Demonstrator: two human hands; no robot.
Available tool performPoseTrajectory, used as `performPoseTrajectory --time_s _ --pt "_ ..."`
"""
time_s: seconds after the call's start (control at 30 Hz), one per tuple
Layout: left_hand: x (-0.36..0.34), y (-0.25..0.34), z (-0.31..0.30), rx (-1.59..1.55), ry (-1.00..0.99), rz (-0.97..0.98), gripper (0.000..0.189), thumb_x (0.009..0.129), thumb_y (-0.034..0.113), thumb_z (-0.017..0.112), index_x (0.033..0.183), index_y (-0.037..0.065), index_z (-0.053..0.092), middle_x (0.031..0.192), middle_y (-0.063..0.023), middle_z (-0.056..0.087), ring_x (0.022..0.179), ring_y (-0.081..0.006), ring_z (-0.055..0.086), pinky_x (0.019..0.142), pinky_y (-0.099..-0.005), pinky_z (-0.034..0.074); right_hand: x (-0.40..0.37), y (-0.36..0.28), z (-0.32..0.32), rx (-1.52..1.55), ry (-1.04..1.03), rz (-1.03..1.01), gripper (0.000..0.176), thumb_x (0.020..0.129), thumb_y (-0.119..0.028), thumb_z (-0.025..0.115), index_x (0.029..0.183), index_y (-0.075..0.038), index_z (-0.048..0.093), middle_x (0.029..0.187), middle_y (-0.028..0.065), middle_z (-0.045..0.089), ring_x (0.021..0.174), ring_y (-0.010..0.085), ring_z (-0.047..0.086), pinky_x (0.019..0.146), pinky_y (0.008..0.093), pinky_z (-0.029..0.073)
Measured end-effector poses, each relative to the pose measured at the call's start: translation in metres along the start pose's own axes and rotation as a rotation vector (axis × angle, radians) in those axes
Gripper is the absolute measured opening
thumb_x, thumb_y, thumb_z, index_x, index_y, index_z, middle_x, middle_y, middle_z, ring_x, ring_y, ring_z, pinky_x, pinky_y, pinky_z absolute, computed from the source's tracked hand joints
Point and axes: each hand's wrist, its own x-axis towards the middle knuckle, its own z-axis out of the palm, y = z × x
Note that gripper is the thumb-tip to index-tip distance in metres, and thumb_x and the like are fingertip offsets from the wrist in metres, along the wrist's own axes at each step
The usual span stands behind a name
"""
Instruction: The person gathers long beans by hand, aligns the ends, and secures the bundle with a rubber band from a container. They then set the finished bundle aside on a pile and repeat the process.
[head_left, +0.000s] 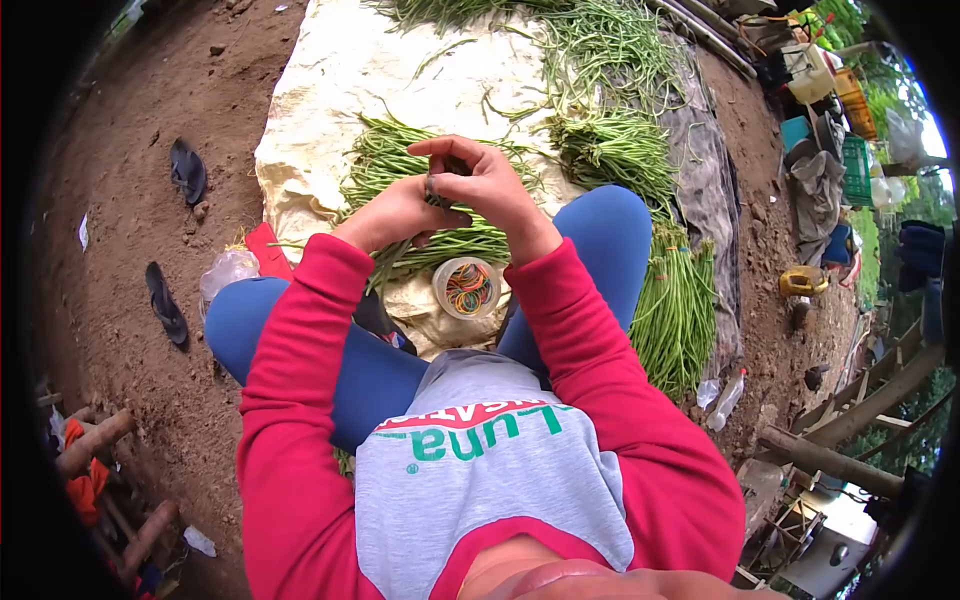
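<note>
My left hand (395, 212) and my right hand (488, 185) meet above a pile of long green beans (375, 165) on a pale sheet. The left fingers are bent and partly hidden behind the right hand. On the right, the thumb points at the left fingers and the index finger curves out above it. A small dark thing (432, 190) shows where the fingers meet, too small to name. Just below the hands stands a round tub (441, 290) of coloured rubber bands (468, 288), between my crossed legs.
Bundled beans (675, 320) lie by my right knee, with more bean heaps (610, 150) farther up the pale sheet (320, 110). Two dark flip-flops (187, 172) rest on the soil to the left. A plastic bottle (727, 400) and yellow container (803, 281) are at the right.
</note>
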Motion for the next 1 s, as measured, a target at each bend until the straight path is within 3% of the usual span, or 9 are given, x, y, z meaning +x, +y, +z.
performPoseTrajectory --time_s 0.2,0.33,0.4,0.53,0.67,0.77,0.83,0.9,1.0 --pt "0.0 -0.014 -0.017 -0.466 -0.017 0.232 0.045 0.089 0.011 0.065 0.131 0.001 0.053 0.112 -0.0064 0.064 0.1 -0.0103 0.06 0.086 -0.0227 0.048 -0.022 -0.015 -0.027 0.025 0.199 0.101 0.022 0.084 -0.01 0.072 0.103 0.0 0.067 0.081 0.0039 0.068 0.068 0.0077 0.062 0.058 0.0208 0.048" --pt "-0.008 -0.012 -0.035 -0.32 0.2 0.285 0.037 0.092 0.013 0.063 0.127 0.001 0.056 0.114 -0.0073 0.065 0.101 -0.0111 0.06 0.089 -0.0234 0.047 -0.047 -0.059 -0.062 -0.274 0.454 -0.098 0.02 0.082 -0.01 0.074 0.099 -0.001 0.067 0.08 0.005 0.068 0.064 0.0072 0.06 0.056 0.0197 0.047" --pt "-0.015 -0.021 -0.056 -0.19 0.559 0.389 0.034 0.091 0.014 0.065 0.121 -0.001 0.06 0.106 -0.0052 0.066 0.093 -0.0074 0.059 0.084 -0.0202 0.046 -0.062 -0.093 -0.084 -0.459 0.602 -0.198 0.016 0.084 -0.009 0.071 0.098 -0.002 0.067 0.08 0.0033 0.067 0.068 0.0073 0.06 0.058 0.0195 0.048" --pt "-0.061 0.004 -0.076 -0.164 0.789 0.362 0.033 0.092 0.019 0.063 0.12 0.002 0.062 0.11 -0.0082 0.066 0.104 -0.0148 0.06 0.094 -0.028 0.044 -0.084 -0.159 -0.132 -0.842 0.848 -0.35 0.023 0.083 -0.016 0.075 0.101 -0.004 0.068 0.082 0.0033 0.067 0.07 0.0074 0.058 0.059 0.0173 0.046" --pt "-0.08 0.003 -0.091 -0.232 0.883 0.481 0.032 0.09 0.018 0.066 0.116 -0.001 0.064 0.105 -0.006 0.067 0.098 -0.0099 0.06 0.09 -0.0223 0.045 -0.073 -0.173 -0.195 -1.554 0.971 -0.377 0.026 0.08 -0.024 0.075 0.102 -0.01 0.07 0.089 0.0052 0.067 0.081 0.019 0.062 0.072 0.031 0.05" --pt "-0.09 0.002 -0.097 -0.23 0.949 0.494 0.033 0.09 0.019 0.067 0.115 -0.001 0.064 0.104 -0.0058 0.067 0.098 -0.0098 0.06 0.09 -0.0221 0.044 -0.045 -0.117 -0.26 -1.762 0.855 0.202 0.044 0.079 -0.031 0.074 0.117 -0.011 0.063 0.105 0.0147 0.065 0.095 0.0308 0.063 0.084 0.0395 0.05" --pt "-0.091 0.001 -0.101 -0.266 0.962 0.521 0.032 0.089 0.02 0.068 0.113 0.0 0.065 0.102 -0.0044 0.068 0.097 -0.0088 0.06 0.089 -0.0214 0.044 -0.018 -0.076 -0.218 -1.745 0.583 0.584 0.058 0.076 -0.035 0.076 0.126 -0.012 0.059 0.118 0.0205 0.061 0.117 0.0325 0.056 0.097 0.0405 0.047" --pt "-0.088 -0.001 -0.103 -0.233 0.985 0.51 0.03 0.089 0.02 0.068 0.113 0.001 0.066 0.101 -0.0034 0.068 0.096 -0.008 0.059 0.088 -0.0209 0.044 0.006 -0.017 -0.187 -1.657 0.258 0.386 0.06 0.074 -0.035 0.076 0.126 -0.011 0.058 0.122 0.0184 0.06 0.115 0.0316 0.057 0.096 0.0412 0.047" --pt "-0.082 -0.003 -0.106 -0.227 0.99 0.492 0.026 0.09 0.018 0.068 0.111 0.003 0.067 0.096 -0.0009 0.068 0.09 -0.0057 0.058 0.083 -0.0195 0.045 0.053 0.046 -0.113 -1.607 -0.079 0.586 0.047 0.078 -0.031 0.07 0.119 -0.009 0.062 0.118 0.0174 0.062 0.111 0.0318 0.059 0.094 0.0427 0.047"
